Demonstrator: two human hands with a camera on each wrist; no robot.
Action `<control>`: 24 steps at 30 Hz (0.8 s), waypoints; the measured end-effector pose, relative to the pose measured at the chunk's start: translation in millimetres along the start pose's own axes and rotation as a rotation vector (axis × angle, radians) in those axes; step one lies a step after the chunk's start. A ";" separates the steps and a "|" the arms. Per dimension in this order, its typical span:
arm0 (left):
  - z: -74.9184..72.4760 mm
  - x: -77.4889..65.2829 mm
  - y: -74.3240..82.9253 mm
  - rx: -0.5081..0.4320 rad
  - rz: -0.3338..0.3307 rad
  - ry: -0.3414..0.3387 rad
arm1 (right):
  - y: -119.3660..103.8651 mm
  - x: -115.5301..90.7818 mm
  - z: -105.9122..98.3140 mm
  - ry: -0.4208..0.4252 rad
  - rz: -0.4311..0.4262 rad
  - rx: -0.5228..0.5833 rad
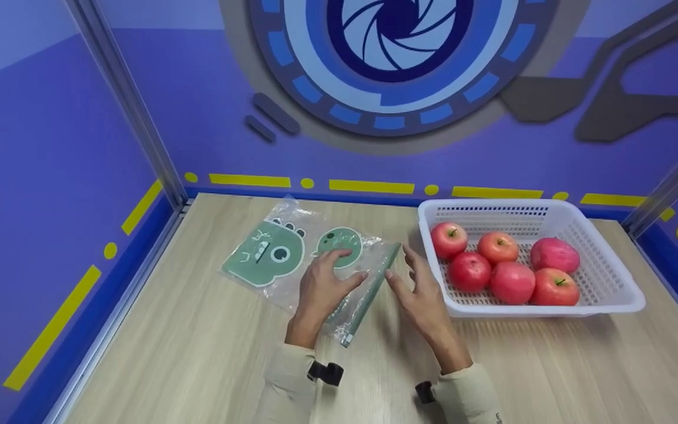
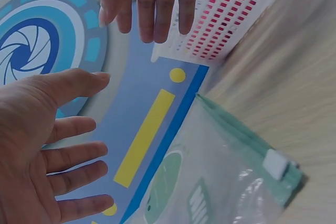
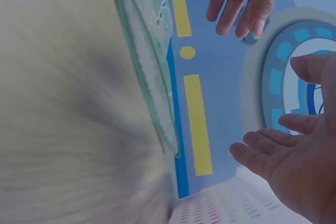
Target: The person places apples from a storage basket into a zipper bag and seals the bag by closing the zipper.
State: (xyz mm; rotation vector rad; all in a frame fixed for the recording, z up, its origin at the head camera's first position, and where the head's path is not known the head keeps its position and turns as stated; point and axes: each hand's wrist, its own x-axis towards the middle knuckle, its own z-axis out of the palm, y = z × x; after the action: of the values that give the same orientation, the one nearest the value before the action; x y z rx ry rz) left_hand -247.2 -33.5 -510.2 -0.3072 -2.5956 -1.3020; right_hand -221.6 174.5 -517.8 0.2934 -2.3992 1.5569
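A clear plastic zip bag (image 1: 298, 294) printed with green cartoon monsters lies flat on the table. Its green zip edge (image 1: 371, 297) faces right, and a white slider (image 2: 275, 164) sits at the near end. Over the bag's right part is my left hand (image 1: 322, 288), fingers spread and nothing held. My right hand (image 1: 426, 300) is between the zip edge and the basket, its fingers loosely extended and also holding nothing. In the right wrist view, the zip edge (image 3: 137, 59) stands apart from my right hand (image 3: 304, 156).
A white perforated plastic basket (image 1: 610, 265) stands to the right with several red apples (image 1: 512, 282) inside. The wooden table (image 1: 198, 353) meets blue printed wall panels (image 1: 198, 118) at the back and left. A metal post (image 1: 133, 106) rises at the left corner.
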 end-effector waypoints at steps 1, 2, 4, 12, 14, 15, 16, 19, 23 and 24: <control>2.2 -0.6 -0.2 0.008 0.001 -0.003 | 1.6 -0.6 0.7 -0.002 0.000 -0.007; 4.4 -0.9 -0.2 0.016 -0.002 -0.008 | 3.0 -0.8 1.7 -0.003 -0.002 -0.016; 9.2 -1.7 -0.6 0.041 -0.010 -0.025 | 5.7 -1.3 3.7 -0.005 -0.008 -0.030; 27.0 -8.4 -6.4 0.163 -0.053 -0.120 | 14.4 -3.5 13.2 0.001 0.005 -0.091; 29.9 -9.9 -8.5 0.181 -0.069 -0.137 | 15.8 -3.6 14.4 0.002 0.013 -0.098; 31.2 -10.4 -9.5 0.190 -0.075 -0.142 | 16.6 -3.8 14.7 0.001 0.019 -0.098; 32.3 -10.8 -10.5 0.199 -0.082 -0.147 | 17.2 -3.7 15.0 -0.001 0.023 -0.096; 35.1 -11.8 -12.4 0.236 -0.085 -0.152 | 18.7 -3.4 15.4 -0.008 0.039 -0.081; 37.5 -12.9 -12.5 0.293 -0.065 -0.137 | 19.4 -3.2 16.0 -0.019 0.047 -0.062; 37.8 -12.9 -12.4 0.301 -0.064 -0.134 | 19.4 -3.2 16.2 -0.021 0.048 -0.056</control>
State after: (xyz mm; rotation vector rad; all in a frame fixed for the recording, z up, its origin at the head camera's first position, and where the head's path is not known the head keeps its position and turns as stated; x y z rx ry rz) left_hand -242.2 -11.5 -545.4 -0.2671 -2.8850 -0.9158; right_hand -226.5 167.6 -541.8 0.2431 -2.4783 1.5116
